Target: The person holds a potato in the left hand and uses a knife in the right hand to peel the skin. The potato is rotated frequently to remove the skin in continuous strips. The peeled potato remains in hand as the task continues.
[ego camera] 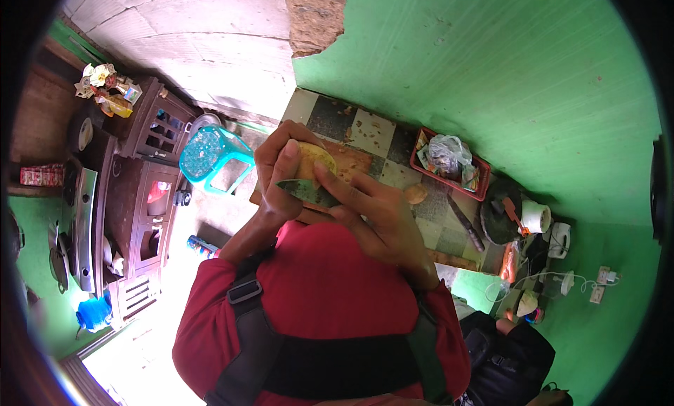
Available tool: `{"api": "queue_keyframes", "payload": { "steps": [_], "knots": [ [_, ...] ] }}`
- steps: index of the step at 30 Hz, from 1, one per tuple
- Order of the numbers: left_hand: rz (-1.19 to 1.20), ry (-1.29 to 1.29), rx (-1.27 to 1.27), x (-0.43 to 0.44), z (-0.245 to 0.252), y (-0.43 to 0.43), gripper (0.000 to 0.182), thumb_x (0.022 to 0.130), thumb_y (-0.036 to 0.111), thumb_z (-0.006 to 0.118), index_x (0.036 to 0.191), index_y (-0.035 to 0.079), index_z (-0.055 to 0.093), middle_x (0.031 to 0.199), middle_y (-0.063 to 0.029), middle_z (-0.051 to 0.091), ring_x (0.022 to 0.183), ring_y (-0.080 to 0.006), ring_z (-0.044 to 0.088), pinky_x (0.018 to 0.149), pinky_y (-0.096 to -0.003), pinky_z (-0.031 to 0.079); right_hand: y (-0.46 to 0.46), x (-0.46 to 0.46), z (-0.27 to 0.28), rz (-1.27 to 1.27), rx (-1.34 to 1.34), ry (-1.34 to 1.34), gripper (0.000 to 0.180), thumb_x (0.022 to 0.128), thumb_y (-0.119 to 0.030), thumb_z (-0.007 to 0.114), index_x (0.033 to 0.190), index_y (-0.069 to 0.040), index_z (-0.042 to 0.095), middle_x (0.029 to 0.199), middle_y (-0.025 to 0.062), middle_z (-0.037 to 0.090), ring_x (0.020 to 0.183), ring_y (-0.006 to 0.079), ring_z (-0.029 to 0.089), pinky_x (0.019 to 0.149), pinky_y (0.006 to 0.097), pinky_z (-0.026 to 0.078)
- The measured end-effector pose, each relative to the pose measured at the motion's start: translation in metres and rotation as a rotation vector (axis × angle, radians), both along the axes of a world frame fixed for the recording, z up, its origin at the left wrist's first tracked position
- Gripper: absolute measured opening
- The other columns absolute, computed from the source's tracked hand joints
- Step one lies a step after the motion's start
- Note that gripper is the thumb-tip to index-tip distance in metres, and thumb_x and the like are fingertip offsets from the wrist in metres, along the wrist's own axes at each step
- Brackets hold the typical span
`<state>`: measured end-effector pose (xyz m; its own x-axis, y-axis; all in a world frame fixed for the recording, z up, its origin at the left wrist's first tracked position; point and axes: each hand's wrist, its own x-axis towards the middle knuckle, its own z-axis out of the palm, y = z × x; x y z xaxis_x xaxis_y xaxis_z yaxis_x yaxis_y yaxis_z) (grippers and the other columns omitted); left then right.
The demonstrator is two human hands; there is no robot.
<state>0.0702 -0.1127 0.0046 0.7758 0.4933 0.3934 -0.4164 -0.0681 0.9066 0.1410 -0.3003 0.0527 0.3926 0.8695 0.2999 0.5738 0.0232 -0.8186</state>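
My left hand [279, 169] grips a yellowish, partly peeled potato [316, 161], its thumb lying along the near side. In my right hand [376, 211] is a knife with a broad, dark blade [305, 191]. The blade points left, just below the potato, and my right thumb or finger presses on the potato's right side. My fingers hide the knife's handle. Beneath both hands lies a wooden cutting board [359, 157] with brown peel scraps on it. Another round, brownish potato [415, 193] rests on the tiled tabletop [436, 208] to the right.
A long dark-handled knife [466, 222] lies near a stone mortar [497, 211]. Against the green wall stands a red basket [447, 187] holding plastic bags. Peel scraps litter the far tiles. A turquoise stool [216, 158] and a wooden cabinet [150, 206] are on the left.
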Motion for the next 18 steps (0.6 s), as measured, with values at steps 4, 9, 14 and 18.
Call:
{"api": "queue_keyframes", "payload": {
  "steps": [4,9,14,18],
  "knots": [
    [0.042,-0.001,0.041,-0.003,-0.003,-0.001,0.06,0.106,0.05,0.042,0.095,-0.004,0.065,0.086,-0.0151,0.066,0.078,-0.0213,0.064,0.07,-0.0343,0.051,0.001,-0.002,-0.002,0.011,0.025,0.035,0.061,0.096,-0.008,0.067,0.156,-0.012,0.055,0.083,0.0098,0.053,0.068,0.0232,0.056,0.064,0.0371,0.048],
    [0.132,-0.186,0.041,0.002,-0.005,-0.008,0.049,0.104,0.04,0.047,0.094,-0.005,0.064,0.081,-0.0131,0.065,0.071,-0.0171,0.058,0.064,-0.0318,0.046,0.001,-0.002,-0.001,0.064,0.015,0.094,0.062,0.097,-0.007,0.068,0.157,-0.01,0.052,0.091,0.0122,0.06,0.075,0.0249,0.062,0.069,0.0364,0.051],
    [0.138,-0.135,0.094,-0.007,-0.006,-0.007,0.065,0.107,0.06,0.045,0.098,-0.002,0.063,0.094,-0.0154,0.065,0.08,-0.0198,0.061,0.071,-0.0345,0.05,0.002,-0.007,-0.001,0.043,0.094,0.237,0.065,0.099,-0.013,0.068,0.159,-0.003,0.045,0.127,0.0228,0.068,0.11,0.0345,0.072,0.094,0.0382,0.054],
    [0.1,-0.114,0.066,-0.009,-0.007,-0.008,0.065,0.107,0.059,0.045,0.098,-0.002,0.063,0.093,-0.015,0.064,0.08,-0.0193,0.06,0.072,-0.034,0.05,-0.002,0.0,-0.001,0.102,0.023,0.212,0.066,0.099,-0.015,0.068,0.16,-0.003,0.044,0.132,0.0238,0.068,0.116,0.0355,0.071,0.097,0.0386,0.054]
  ]
}}
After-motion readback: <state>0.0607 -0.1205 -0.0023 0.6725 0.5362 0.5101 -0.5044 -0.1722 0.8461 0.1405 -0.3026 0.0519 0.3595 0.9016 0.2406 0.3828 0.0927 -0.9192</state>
